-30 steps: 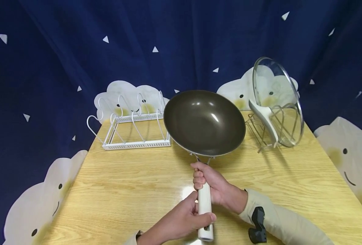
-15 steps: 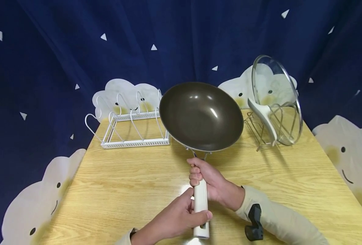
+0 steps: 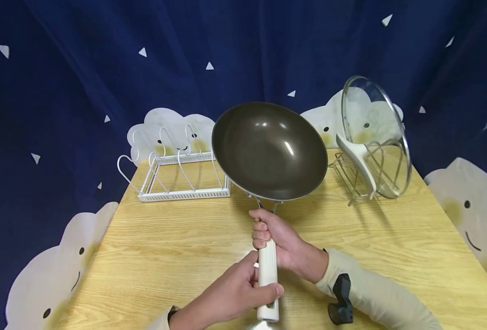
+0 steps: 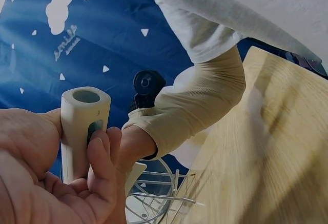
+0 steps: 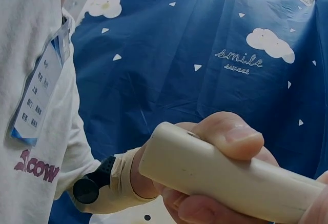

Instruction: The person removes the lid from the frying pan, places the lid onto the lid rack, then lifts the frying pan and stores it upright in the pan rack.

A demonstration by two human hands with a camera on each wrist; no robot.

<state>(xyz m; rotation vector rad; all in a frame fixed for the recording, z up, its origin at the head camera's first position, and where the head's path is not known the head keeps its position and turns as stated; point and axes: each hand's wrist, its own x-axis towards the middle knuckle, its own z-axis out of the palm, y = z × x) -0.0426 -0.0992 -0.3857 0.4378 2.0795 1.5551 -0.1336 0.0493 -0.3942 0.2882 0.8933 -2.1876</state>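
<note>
A dark-coated frying pan (image 3: 270, 151) with a cream handle (image 3: 268, 270) is held up over the table, its inside facing me and its far rim tilted up. My right hand (image 3: 278, 238) grips the handle close to the pan body, fingers wrapped round it. Lower down, my left hand (image 3: 237, 291) holds the handle near its end, thumb across the top. The left wrist view shows the handle's hollow end (image 4: 86, 97) between thumb and fingers. In the right wrist view the left hand's thumb (image 5: 238, 142) lies on the handle.
A white wire rack (image 3: 185, 194) stands behind at the left, its right end partly behind the pan. At the right, a metal wire stand (image 3: 352, 183) bears an upright glass lid (image 3: 375, 119) with a white-and-grey handle. A blue curtain (image 3: 243, 55) hangs behind the wooden table (image 3: 165, 243).
The pan has risen and shifted slightly left, with both hands moving along with it. Their grips on the handle look unchanged. The head view has swayed a little.
</note>
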